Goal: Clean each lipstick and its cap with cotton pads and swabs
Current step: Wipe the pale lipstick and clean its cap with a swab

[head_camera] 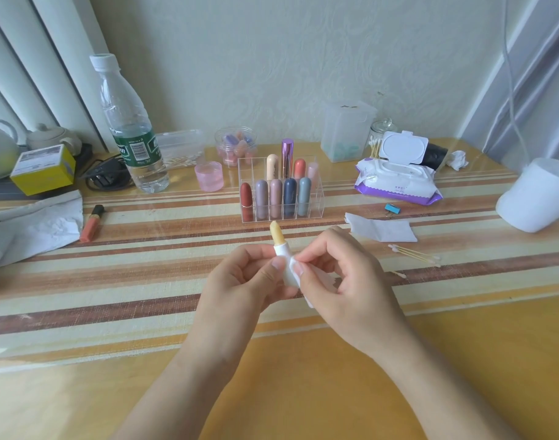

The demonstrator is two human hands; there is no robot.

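Lipstick [279, 238] in left hand [240, 284] grip, cotton pad [291, 269] in right hand [344, 289] pinch, near organizer [318, 200]

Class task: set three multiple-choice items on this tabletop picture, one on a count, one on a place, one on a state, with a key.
1. How many capped lipsticks stand in the front row of the clear acrylic organiser? A. three B. five C. eight
2. Where do the loose wooden-stemmed cotton swabs lie? A. inside that organiser B. on the floor C. on the striped table
3. The pale yellow lipstick in the white tube, held by the left hand, is: A. uncapped B. capped C. snapped in two
Key: 1 B, five coloured caps fill that row; 2 C, they rest on the stripes; 3 A, its bare tip shows.
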